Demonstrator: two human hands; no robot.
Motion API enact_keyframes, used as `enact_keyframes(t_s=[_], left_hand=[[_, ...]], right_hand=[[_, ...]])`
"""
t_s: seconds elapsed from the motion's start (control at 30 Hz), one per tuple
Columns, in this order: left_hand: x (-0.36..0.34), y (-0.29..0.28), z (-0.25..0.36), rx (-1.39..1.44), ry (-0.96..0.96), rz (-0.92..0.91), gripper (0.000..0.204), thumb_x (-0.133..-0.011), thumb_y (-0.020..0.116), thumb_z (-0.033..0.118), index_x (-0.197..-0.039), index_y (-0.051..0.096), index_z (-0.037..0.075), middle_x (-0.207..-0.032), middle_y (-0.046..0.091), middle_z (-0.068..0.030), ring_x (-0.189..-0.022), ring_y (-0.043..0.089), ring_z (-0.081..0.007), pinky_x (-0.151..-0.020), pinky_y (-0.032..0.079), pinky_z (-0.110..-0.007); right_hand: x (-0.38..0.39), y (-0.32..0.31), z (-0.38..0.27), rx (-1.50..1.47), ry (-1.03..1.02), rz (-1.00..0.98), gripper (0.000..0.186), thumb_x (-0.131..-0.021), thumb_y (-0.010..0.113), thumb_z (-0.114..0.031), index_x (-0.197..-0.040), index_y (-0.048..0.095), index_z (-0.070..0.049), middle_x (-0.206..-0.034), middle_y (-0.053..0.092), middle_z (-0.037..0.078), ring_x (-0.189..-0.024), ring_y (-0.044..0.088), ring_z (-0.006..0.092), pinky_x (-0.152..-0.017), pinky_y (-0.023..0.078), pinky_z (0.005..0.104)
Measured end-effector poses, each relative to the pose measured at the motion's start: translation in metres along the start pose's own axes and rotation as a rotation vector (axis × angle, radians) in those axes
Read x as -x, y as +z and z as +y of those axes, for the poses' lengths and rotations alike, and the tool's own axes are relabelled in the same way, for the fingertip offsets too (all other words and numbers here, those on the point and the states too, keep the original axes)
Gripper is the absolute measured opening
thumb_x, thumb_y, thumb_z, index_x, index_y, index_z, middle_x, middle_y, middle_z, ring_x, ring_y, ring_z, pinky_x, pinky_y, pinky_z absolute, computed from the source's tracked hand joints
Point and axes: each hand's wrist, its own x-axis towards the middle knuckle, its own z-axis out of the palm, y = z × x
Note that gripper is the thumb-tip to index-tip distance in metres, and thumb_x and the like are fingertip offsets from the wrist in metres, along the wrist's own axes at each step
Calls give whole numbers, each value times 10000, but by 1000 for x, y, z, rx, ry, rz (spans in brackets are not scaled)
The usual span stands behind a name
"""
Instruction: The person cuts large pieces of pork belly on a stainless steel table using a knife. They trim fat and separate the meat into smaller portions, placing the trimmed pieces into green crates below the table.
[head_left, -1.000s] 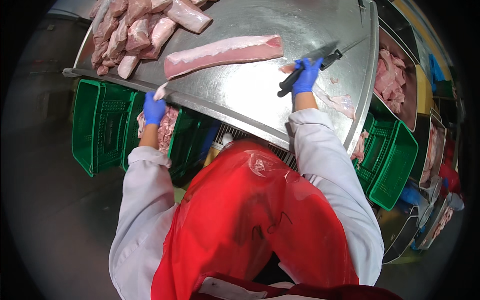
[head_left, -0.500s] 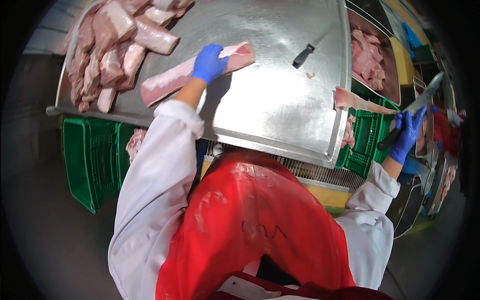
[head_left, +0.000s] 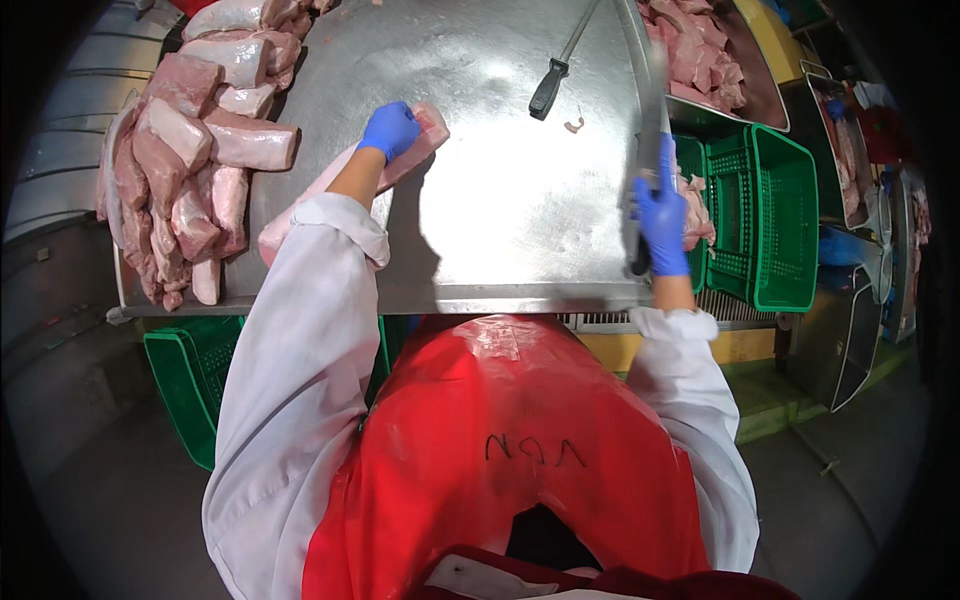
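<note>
A long pale pork loin [head_left: 432, 132] lies slantwise on the steel table, left of its middle. My left hand [head_left: 390, 130], in a blue glove, is closed with bent fingers over its upper part, and my sleeve covers some of its lower part. At the table's right edge my right hand [head_left: 662, 222], gloved in blue too, is closed round the dark handle of a knife. The knife blade [head_left: 655, 100] points away from me and is smeared by motion. On the table between the hands lies a sharpening steel [head_left: 548, 88] with a black handle.
Several cut loins [head_left: 180, 150] are heaped at the table's left. A steel tub [head_left: 775, 100] of meat pieces stands far right. Below it are green crates [head_left: 785, 220], with trimmings [head_left: 697, 215] in one. Another green crate [head_left: 185, 385] sits under the left edge.
My right hand has come left with the knife, from over the crates to the table's edge. The pale strip it held out is no longer in it. My left hand stays on the loin.
</note>
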Motion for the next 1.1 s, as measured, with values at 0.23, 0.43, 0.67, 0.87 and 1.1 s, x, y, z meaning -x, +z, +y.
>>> enact_keyframes(t_s=[0.23,0.43,0.67,0.87,1.1], left_hand=[[6,10,-4,119,337,105,158,-893,582,121,-1000,687,71,-959,676,-190,-919,660,-374,-831,521,-403],[6,21,-31,229,402,169,120,-882,586,85,-965,669,59,-944,668,-179,-898,655,-373,-803,523,-406],[6,7,-29,285,416,158,102,-871,594,44,-961,641,43,-944,658,-196,-868,650,-383,-775,528,-400],[8,12,-42,410,391,228,125,-875,585,20,-985,644,25,-949,672,-185,-862,676,-333,-773,533,-371],[13,-6,-28,616,346,84,158,-858,613,35,-1013,640,13,-935,670,-180,-820,673,-286,-751,530,-361]], right_hand=[[-33,151,-43,-233,202,-293,773,-929,563,-156,-1567,166,-336,-746,654,87,-554,619,152,-542,552,317],[-45,213,-72,-118,120,-390,742,-940,555,-215,-1564,169,-329,-707,663,140,-581,649,239,-612,549,370],[-78,239,-86,180,-195,-565,701,-951,536,-282,-1538,175,-409,-938,682,227,-810,656,423,-778,526,479],[-33,165,-57,-122,15,-934,674,-947,516,-193,-1535,257,-397,-789,660,102,-593,607,178,-611,526,331],[-50,249,-98,-373,224,-780,770,-905,562,-90,-1541,248,-391,-737,610,65,-580,567,117,-568,522,280]])
